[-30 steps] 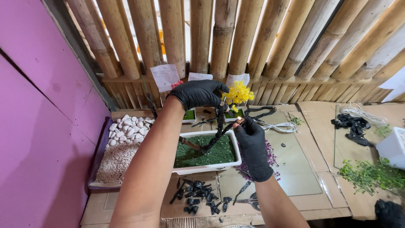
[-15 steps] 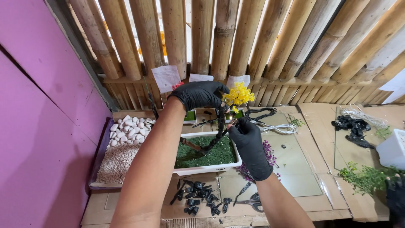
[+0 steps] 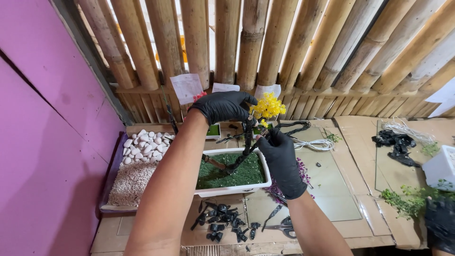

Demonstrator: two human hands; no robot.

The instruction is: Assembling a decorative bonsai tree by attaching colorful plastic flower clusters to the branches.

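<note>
Both hands in black gloves, working on a small artificial tree (image 3: 246,142).

Left hand (image 3: 222,105): up at the crown, fingers curled closed around the top of the dark trunk, just beside the yellow flower cluster (image 3: 268,106). Glove touching the blossoms' left edge.

Right hand (image 3: 280,159): lower and to the right, fingers pinched shut on a thin branch partway up the trunk. Exactly what sits between the fingertips is too small to tell.

Tree: thin, dark, twisted trunk, leaning from lower left up to the right. Rooted in a white rectangular planter (image 3: 232,188) filled with green moss-like material, grainy texture. Planter sits on the desk (image 3: 350,142) mid-frame, desk surface is brown cardboard with a glass sheet (image 3: 332,189) to the right of the planter.

Around it:
- Left: tray (image 3: 113,166) with smooth white pebbles (image 3: 142,144) at the far end, fine beige gravel (image 3: 128,182) at the near end.
- In front of the planter: pile of small black plastic pieces (image 3: 222,225), scissors (image 3: 279,228) just beside them.
- Under the right forearm: purple flower bits (image 3: 303,175).
- Behind: black wire bundle (image 3: 291,127), white wire coil (image 3: 315,144).
- Right: green foliage scraps (image 3: 403,199), black pieces (image 3: 395,144), corner of a white box (image 3: 441,167).
- Bottom right edge: another black-gloved hand (image 3: 441,225), not this person's own.

Backdrop: bamboo pole wall (image 3: 284,42), pink wall (image 3: 42,118) on the left.
</note>
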